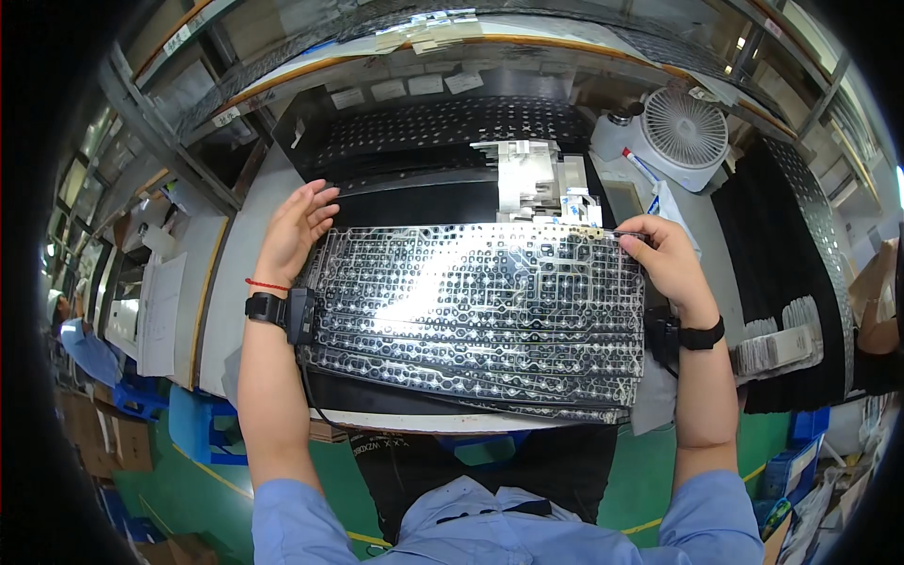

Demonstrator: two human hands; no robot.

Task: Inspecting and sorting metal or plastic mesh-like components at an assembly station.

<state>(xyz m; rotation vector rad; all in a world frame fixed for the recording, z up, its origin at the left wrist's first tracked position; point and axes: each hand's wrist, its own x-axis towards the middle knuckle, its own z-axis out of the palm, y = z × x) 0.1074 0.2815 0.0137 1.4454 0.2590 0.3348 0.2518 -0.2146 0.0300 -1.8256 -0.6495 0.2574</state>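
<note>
A fanned stack of clear plastic sheets (452, 311) printed with circuit traces and dark round pads lies in front of me. Light glares off its middle. My right hand (664, 259) pinches the far right corner of the top circuit sheet between thumb and fingers. At the far left corner, my left hand (299, 231) is raised with its fingers stretched out and holds nothing; whether its edge touches the sheets I cannot tell. Just beyond the stack stands a silvery metal fixture (527, 179), beside a flat black surface (414, 205).
A white fan (683, 137) stands at the back right, near a red-capped marker (640, 165). On the right, a bundle of pale strips (780, 344) lies on black material (772, 254). A shelf edge (433, 49) crosses above the bench. A blue stool (202, 424) is at lower left.
</note>
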